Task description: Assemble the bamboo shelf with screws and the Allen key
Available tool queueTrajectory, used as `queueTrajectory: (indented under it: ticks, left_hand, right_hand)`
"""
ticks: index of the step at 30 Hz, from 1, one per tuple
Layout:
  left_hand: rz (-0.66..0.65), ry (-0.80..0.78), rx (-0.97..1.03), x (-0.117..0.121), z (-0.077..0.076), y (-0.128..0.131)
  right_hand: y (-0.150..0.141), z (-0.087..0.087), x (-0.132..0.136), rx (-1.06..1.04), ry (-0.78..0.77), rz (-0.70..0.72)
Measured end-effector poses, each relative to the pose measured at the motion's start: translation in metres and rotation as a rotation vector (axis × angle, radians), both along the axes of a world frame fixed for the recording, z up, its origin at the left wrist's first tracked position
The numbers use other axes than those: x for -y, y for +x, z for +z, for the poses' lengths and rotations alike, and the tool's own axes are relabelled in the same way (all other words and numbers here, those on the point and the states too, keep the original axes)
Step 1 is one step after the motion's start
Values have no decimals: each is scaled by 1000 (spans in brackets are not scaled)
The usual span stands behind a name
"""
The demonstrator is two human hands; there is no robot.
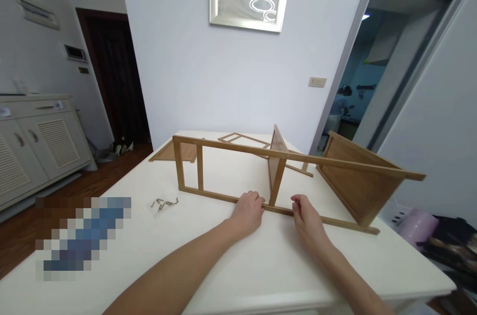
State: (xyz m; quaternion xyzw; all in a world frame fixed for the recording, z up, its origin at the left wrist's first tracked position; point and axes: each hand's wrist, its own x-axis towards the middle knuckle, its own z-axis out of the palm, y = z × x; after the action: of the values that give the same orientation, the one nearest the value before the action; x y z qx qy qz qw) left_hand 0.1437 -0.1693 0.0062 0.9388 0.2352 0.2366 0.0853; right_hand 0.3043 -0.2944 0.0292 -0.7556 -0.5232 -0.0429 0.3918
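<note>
A wooden shelf frame (223, 196) lies on its side on a white table (208, 265), with two panels standing up from it. One shelf panel (278, 146) joins it near the middle, and a larger panel (357, 181) is at its right end. My left hand (249, 209) is closed over the lower rail, just left of the middle crossbar. To the right of that crossbar, my right hand (307, 215) is beside the same rail, thumb and fingers pinched together. Whatever is between those fingertips is too small to make out. Several screws (164, 203) lie in a loose pile to the left.
Behind the frame lie another wooden panel (167, 151) and a ladder-like side frame (242, 138). A pixelated blue patch (85, 235) covers something at the table's left. A pink object (417, 225) is past the right edge. Through the doorway, a person (337, 106) is in another room.
</note>
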Motion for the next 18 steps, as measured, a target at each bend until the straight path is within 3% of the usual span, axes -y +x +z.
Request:
queueTrajectory:
  ticks: [5,14,18]
  left_hand:
    - [25,-31,-52,-7,1,-5]
    - [25,-39,-35,-5,2,-4]
    - [-5,-79,-8,-7,1,-5]
  right_hand:
    - [9,2,8,83,-135,-25]
    - [17,-3,-5,401,-343,-159]
    - [15,-8,-3,516,-329,-173]
